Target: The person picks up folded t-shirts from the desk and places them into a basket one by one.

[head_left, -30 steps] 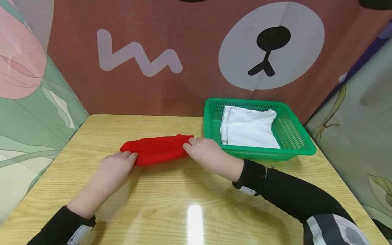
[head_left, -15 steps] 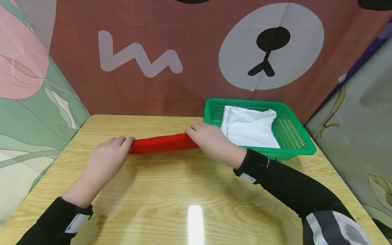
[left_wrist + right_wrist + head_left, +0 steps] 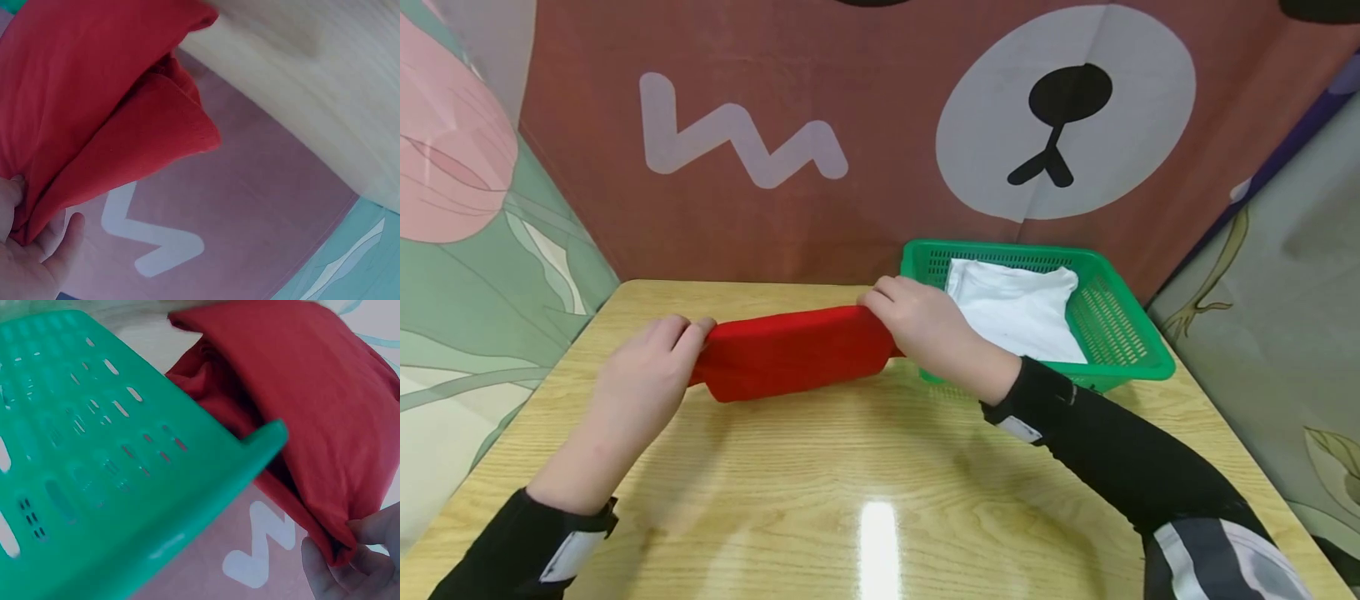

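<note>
A folded red cloth [image 3: 797,354] hangs between my two hands, lifted off the wooden table. My left hand [image 3: 643,383] pinches its left end between thumb and fingers; the left wrist view shows the cloth's layers [image 3: 94,112] falling apart below that pinch. On the other side, my right hand [image 3: 925,325] pinches the right upper corner, and in the right wrist view the doubled edge is bunched at the fingertips [image 3: 369,528]. Just beside that hand stands a green plastic basket [image 3: 1127,371], in which a folded white cloth [image 3: 1011,312] lies flat.
The light wooden table [image 3: 820,483] meets a brown curtain [image 3: 775,233] with a bear print at the back. Patterned fabric hangs along both sides. My right forearm crosses in front of the basket's near left corner.
Both hands have risen from the table with the red cloth. Its front now hangs down where it was a narrow band half a second ago. The basket and white cloth have stayed put.
</note>
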The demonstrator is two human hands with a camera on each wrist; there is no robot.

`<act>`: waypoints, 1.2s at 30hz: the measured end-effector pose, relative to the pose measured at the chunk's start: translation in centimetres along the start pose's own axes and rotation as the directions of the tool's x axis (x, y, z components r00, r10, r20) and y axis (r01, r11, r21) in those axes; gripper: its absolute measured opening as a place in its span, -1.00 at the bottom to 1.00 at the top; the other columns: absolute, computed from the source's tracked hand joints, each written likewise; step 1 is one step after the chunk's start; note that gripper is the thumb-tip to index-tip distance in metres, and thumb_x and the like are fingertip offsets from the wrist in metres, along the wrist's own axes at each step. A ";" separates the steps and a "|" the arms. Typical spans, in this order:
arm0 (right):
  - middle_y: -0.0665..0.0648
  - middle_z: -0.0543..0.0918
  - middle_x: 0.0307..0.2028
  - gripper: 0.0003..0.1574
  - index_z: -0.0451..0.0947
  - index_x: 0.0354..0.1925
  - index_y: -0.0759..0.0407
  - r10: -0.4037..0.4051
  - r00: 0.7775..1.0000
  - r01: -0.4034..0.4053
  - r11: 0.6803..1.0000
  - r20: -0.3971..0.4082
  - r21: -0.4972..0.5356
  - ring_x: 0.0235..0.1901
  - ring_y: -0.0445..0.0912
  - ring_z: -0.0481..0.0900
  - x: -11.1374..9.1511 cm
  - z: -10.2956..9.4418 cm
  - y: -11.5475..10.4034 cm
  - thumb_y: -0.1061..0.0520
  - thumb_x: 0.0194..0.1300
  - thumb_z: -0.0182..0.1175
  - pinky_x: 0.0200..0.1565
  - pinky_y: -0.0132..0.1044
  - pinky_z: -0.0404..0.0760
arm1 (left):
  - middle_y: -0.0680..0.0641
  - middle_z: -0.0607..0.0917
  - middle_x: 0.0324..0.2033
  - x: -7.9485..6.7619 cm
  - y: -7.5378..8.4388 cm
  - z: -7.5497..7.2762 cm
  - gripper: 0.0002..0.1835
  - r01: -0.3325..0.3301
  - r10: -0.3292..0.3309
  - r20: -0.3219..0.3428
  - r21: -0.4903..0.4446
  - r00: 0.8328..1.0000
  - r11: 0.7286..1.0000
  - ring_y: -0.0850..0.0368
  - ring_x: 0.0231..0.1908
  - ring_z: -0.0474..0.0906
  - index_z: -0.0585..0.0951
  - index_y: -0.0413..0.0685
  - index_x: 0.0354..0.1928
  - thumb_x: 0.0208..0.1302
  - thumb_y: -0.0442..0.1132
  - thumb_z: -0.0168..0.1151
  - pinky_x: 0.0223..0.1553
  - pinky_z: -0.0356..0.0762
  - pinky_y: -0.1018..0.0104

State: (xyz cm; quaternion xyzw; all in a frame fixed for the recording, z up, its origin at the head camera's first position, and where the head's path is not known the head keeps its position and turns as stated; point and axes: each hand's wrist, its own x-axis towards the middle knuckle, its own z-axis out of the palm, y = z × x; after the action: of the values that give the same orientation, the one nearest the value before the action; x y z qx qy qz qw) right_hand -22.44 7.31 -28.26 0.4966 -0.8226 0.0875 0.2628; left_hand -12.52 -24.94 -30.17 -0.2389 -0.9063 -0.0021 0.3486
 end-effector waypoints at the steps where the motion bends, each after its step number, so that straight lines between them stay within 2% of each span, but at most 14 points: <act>1: 0.16 0.60 -0.14 -0.24 0.54 0.01 0.25 0.001 1.000 -0.001 1.000 -0.006 0.011 -0.17 -0.03 0.56 0.0 -0.1 0.0 0.11 -0.18 0.63 -0.14 -0.25 0.65 | -0.30 0.54 -0.28 0.1 0.0 -0.2 -0.35 -0.005 0.005 -0.013 0.000 1.000 1.000 -0.26 -0.32 0.50 0.49 -0.34 0.02 -0.22 -0.59 0.54 -0.39 0.61 -0.07; 9: 0.16 0.62 -0.18 -0.51 0.60 -0.05 0.25 0.010 0.997 -0.010 1.000 -0.077 -0.012 -0.20 -0.03 0.57 0.5 -1.1 -0.1 0.24 0.02 0.51 -0.15 -0.25 0.65 | -0.31 0.54 -0.29 0.7 0.2 -1.7 -0.36 -0.021 0.021 -0.086 0.005 0.996 1.000 -0.29 -0.34 0.50 0.50 -0.36 -0.01 -0.26 -0.62 0.54 -0.38 0.59 -0.09; 14: 0.15 0.64 -0.21 -0.60 0.63 -0.10 0.24 0.007 0.994 -0.008 1.000 -0.113 -0.009 -0.22 -0.03 0.57 0.7 -1.7 -0.2 0.28 0.05 0.47 -0.17 -0.25 0.65 | -0.31 0.55 -0.29 1.3 0.2 -2.4 -0.37 -0.021 0.023 -0.127 0.016 0.992 1.000 -0.29 -0.34 0.49 0.52 -0.34 -0.02 -0.26 -0.63 0.52 -0.37 0.58 -0.10; 22: 0.15 0.65 -0.22 -0.68 0.64 -0.12 0.25 -0.010 0.986 0.008 1.000 -0.168 -0.009 -0.26 -0.03 0.57 1.1 -2.6 -0.2 0.31 0.10 0.42 -0.18 -0.25 0.64 | -0.32 0.57 -0.29 2.1 0.4 -3.6 -0.52 -0.016 0.027 -0.186 0.061 0.982 0.998 -0.31 -0.33 0.51 0.54 -0.32 -0.04 -0.08 -0.68 0.38 -0.43 0.57 -0.13; 30: 0.15 0.66 -0.23 -0.75 0.64 -0.15 0.26 -0.021 0.977 0.017 1.000 -0.210 -0.021 -0.28 -0.03 0.59 1.5 -3.4 0.1 0.36 0.14 0.36 -0.18 -0.22 0.65 | -0.33 0.60 -0.26 3.0 0.6 -4.6 -0.55 -0.026 0.043 -0.176 0.098 0.984 0.995 -0.30 -0.32 0.54 0.56 -0.33 -0.02 -0.02 -0.61 0.41 -0.40 0.59 -0.17; 36: 0.16 0.66 -0.23 -0.73 0.64 -0.16 0.26 -0.019 0.971 0.010 0.999 -0.239 -0.039 -0.26 -0.02 0.60 1.9 -4.0 0.2 0.32 0.12 0.40 -0.18 -0.18 0.67 | -0.33 0.61 -0.30 3.8 0.7 -5.1 -0.56 -0.032 0.058 -0.241 0.110 0.969 0.993 -0.29 -0.39 0.52 0.58 -0.33 -0.04 -0.03 -0.62 0.41 -0.45 0.58 -0.13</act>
State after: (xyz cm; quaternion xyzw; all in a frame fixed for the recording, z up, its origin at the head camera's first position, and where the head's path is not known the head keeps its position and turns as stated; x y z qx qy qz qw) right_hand -21.93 7.58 -23.87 0.4834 -0.7829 0.1292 0.3699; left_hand -11.41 -23.59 -24.01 -0.2386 -0.8498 0.0242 0.4695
